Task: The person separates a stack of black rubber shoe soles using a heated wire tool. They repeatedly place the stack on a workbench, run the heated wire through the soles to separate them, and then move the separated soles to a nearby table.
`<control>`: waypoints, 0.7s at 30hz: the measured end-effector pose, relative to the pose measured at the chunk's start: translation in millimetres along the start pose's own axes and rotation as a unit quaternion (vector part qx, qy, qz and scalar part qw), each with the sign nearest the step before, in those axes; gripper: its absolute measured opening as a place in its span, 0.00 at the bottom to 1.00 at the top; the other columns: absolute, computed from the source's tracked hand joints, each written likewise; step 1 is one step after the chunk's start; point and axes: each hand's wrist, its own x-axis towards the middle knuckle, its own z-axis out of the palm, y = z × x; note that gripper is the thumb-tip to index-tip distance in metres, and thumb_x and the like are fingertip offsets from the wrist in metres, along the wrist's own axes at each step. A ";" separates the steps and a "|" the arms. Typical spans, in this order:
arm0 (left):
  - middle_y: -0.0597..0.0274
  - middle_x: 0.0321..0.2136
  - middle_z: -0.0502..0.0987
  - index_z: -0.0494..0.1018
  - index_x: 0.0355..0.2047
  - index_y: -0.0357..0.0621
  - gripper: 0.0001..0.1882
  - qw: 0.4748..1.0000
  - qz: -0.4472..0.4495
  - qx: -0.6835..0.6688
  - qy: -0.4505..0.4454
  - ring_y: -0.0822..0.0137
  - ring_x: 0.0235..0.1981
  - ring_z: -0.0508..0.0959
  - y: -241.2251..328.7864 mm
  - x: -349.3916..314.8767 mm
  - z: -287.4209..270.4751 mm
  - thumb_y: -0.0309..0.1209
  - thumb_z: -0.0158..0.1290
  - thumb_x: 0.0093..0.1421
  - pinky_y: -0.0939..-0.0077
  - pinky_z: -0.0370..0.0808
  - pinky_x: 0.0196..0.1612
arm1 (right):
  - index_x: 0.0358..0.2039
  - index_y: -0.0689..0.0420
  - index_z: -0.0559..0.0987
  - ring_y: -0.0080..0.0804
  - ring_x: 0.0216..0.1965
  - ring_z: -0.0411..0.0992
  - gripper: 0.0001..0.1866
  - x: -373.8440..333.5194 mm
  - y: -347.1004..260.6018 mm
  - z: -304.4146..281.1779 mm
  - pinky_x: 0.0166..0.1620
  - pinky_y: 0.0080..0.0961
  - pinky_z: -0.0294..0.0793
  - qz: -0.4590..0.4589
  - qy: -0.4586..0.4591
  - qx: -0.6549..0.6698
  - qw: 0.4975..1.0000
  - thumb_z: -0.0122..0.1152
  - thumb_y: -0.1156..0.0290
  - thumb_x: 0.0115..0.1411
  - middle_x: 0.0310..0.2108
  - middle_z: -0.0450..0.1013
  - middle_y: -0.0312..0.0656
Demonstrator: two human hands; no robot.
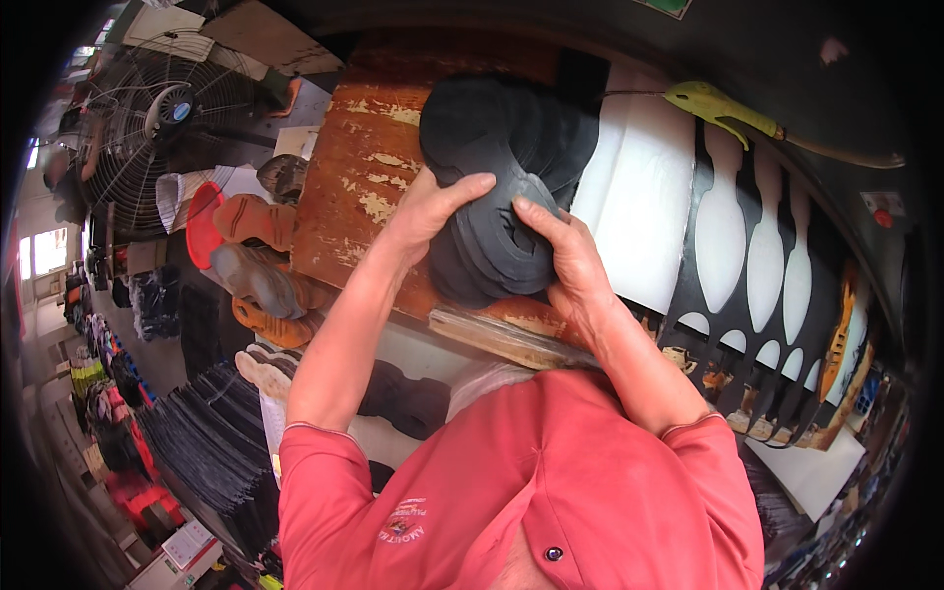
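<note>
A stack of black sole-shaped cutouts (492,246) lies on a worn, rust-brown bench top (354,177). My left hand (433,206) grips the stack's left side, thumb across the top. My right hand (560,246) holds its right side, fingers curled over the edge. Further black cutouts (511,123) fan out just behind the held stack.
A white sheet (639,197) lies right of the stack, beside a black sheet with sole-shaped holes (747,256). A yellow-handled tool (718,106) rests at the back. Orange and grey shoe soles (261,265) pile up on the left, near a floor fan (162,118) and stacked black sheets (206,433).
</note>
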 end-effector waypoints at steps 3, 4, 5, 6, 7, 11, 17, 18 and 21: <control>0.54 0.62 0.76 0.66 0.69 0.35 0.39 0.994 0.071 0.087 0.013 0.61 0.61 0.76 11.1 -13.8 -0.3 0.34 0.69 0.63 0.64 0.73 0.66 | 0.64 0.73 0.70 0.37 0.56 0.76 0.36 -5.4 7.2 4.8 0.60 0.34 0.77 0.017 -0.009 -0.002 1.000 0.76 0.67 0.62 0.57 0.76 0.49; 0.54 0.62 0.76 0.66 0.69 0.35 0.39 0.989 0.080 0.120 0.028 0.61 0.62 0.76 17.6 -20.6 -1.3 0.33 0.70 0.62 0.64 0.73 0.67 | 0.66 0.70 0.70 0.37 0.57 0.75 0.37 -8.0 8.8 6.8 0.61 0.35 0.76 0.005 -0.069 -0.017 0.997 0.76 0.70 0.61 0.58 0.75 0.48; 0.53 0.62 0.76 0.65 0.70 0.35 0.42 0.979 0.128 0.159 0.027 0.61 0.62 0.76 25.8 -27.6 -2.5 0.32 0.72 0.59 0.62 0.72 0.67 | 0.66 0.68 0.70 0.37 0.58 0.74 0.37 -10.4 12.3 11.1 0.62 0.35 0.75 -0.012 -0.096 -0.013 0.995 0.75 0.70 0.61 0.58 0.75 0.48; 0.53 0.62 0.76 0.64 0.70 0.35 0.44 0.970 0.137 0.199 0.033 0.60 0.62 0.76 34.8 -37.7 -3.3 0.32 0.72 0.58 0.62 0.72 0.68 | 0.67 0.66 0.70 0.37 0.59 0.74 0.37 -13.0 15.3 16.3 0.62 0.34 0.75 -0.029 -0.128 -0.009 0.991 0.75 0.71 0.60 0.58 0.75 0.47; 0.52 0.60 0.77 0.63 0.69 0.35 0.45 0.960 0.141 0.233 0.059 0.59 0.61 0.77 44.2 -47.6 -3.2 0.32 0.73 0.56 0.61 0.74 0.66 | 0.67 0.65 0.70 0.37 0.61 0.73 0.37 -14.8 18.4 22.5 0.65 0.35 0.73 -0.034 -0.140 -0.022 0.989 0.75 0.71 0.60 0.60 0.74 0.47; 0.41 0.58 0.78 0.59 0.71 0.34 0.53 0.903 0.143 0.389 0.113 0.47 0.61 0.79 79.5 -88.7 -2.5 0.33 0.75 0.50 0.55 0.74 0.67 | 0.72 0.65 0.65 0.42 0.66 0.69 0.50 -14.7 27.9 52.2 0.70 0.39 0.66 -0.089 -0.203 -0.051 0.974 0.78 0.64 0.52 0.66 0.69 0.50; 0.32 0.57 0.76 0.49 0.76 0.30 0.60 0.795 0.155 0.571 0.135 0.36 0.59 0.77 56.5 -85.2 -15.9 0.37 0.72 0.50 0.51 0.71 0.67 | 0.67 0.70 0.69 0.47 0.58 0.78 0.44 5.7 26.3 62.1 0.61 0.39 0.75 -0.078 -0.207 -0.443 0.869 0.76 0.60 0.56 0.55 0.79 0.56; 0.32 0.56 0.77 0.49 0.77 0.30 0.61 0.804 0.073 0.573 0.140 0.36 0.58 0.78 46.0 -77.1 -20.6 0.39 0.72 0.50 0.50 0.72 0.66 | 0.66 0.71 0.70 0.48 0.56 0.80 0.43 6.1 25.8 56.7 0.59 0.40 0.77 -0.083 -0.183 -0.540 0.817 0.76 0.59 0.57 0.52 0.81 0.57; 0.30 0.63 0.74 0.49 0.78 0.32 0.64 0.751 0.108 0.638 0.133 0.36 0.62 0.77 21.9 -59.0 -37.7 0.43 0.73 0.47 0.48 0.73 0.66 | 0.67 0.75 0.69 0.47 0.50 0.83 0.42 0.8 30.5 36.1 0.55 0.38 0.80 -0.022 -0.159 -0.535 0.830 0.74 0.59 0.62 0.47 0.83 0.55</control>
